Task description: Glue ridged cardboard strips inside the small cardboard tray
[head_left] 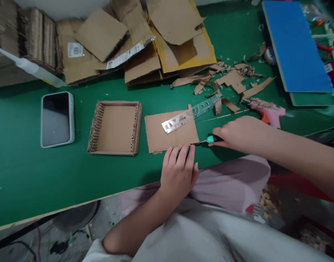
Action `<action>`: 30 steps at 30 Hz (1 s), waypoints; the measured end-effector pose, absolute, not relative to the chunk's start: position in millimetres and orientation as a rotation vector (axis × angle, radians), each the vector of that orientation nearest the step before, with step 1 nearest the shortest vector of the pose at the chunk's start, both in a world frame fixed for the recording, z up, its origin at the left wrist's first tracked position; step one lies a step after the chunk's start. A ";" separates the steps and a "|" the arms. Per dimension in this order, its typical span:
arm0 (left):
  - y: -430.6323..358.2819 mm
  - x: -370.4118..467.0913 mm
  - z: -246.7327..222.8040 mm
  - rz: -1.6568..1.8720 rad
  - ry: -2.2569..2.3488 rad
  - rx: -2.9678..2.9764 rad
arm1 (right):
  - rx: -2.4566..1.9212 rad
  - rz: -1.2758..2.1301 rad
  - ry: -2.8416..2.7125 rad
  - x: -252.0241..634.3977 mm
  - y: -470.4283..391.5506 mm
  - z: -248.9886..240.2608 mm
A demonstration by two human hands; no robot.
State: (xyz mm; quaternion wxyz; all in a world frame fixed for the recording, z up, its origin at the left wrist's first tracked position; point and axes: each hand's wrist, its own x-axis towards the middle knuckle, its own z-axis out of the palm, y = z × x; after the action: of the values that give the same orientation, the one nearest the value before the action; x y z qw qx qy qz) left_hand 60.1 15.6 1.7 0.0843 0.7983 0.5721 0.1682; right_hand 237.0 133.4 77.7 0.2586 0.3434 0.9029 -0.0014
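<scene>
My left hand [179, 169] lies with fingers stretched out at the near edge of a cardboard piece [158, 133], its fingertips touching that edge. In my right hand [238, 134] is a craft knife [212, 139] with a green and black handle. The blade points left, at the near right corner of the cardboard; whether it touches is too small to tell. A clear ruler [180, 122] lies slanted across the cardboard, its far end past the right edge. Left of it sits a shallow cardboard tray [116, 125] with corrugated walls.
A phone [56, 120] lies at the left. Stacked cardboard sheets [101, 34] fill the back, with a glue bottle [33, 67] beside them. Cardboard scraps [234, 80], a pink glue gun [270, 112] and a blue folder [298, 47] are at the right. The table's front edge [74, 205] runs below.
</scene>
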 end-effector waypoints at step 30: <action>14.1 64.1 -0.3 0.621 1.769 2.421 | 0.946 0.029 2.475 254.8 136.6 70.0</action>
State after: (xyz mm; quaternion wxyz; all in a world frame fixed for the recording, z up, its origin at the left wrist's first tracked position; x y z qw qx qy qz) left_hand 64.1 14.1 -0.3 0.0397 0.7900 0.5773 0.2027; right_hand 254.8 136.6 70.0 0.2435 0.3463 0.9059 0.0107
